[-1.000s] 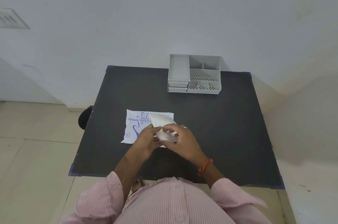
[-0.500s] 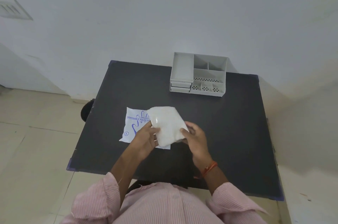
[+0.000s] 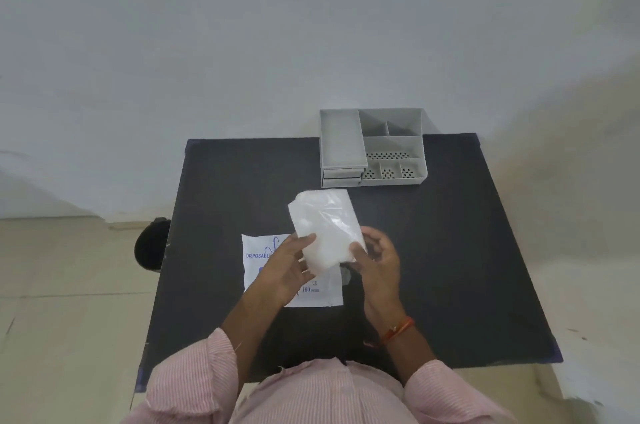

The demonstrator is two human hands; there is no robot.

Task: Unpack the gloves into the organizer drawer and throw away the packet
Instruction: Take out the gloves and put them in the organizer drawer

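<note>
A pale wall [image 3: 311,25] fills the upper half of the view, and a tiled floor [image 3: 69,285] runs along the left. A black table [image 3: 450,268] stands against the wall, its top dark and matte. At the near edge a person in a pink striped shirt [image 3: 322,396] leans over it, both sleeves rolled to the forearm.

A grey organizer [image 3: 372,146] sits at the far side of the table, touching or nearly touching the wall. Its left part is a flat-topped stack with two shut drawers [image 3: 342,177] facing the person; its right part is open compartments, some with perforated floors.

A black round object [image 3: 152,243] shows on the floor just beside the table's left edge, partly hidden by it.

The packet [image 3: 259,250] lies flat on the table in front of the person, white with blue print reading "DISPOSABLE" and "100", partly covered by the hands.

The gloves [image 3: 325,229], a folded translucent white wad, are held up above the packet, between it and the organizer, tilted away from the person.

The left hand [image 3: 287,268] grips the wad's left lower edge, thumb on top. The right hand [image 3: 377,257] grips its right lower edge with curled fingers. A red thread band [image 3: 398,330] circles the right wrist.
</note>
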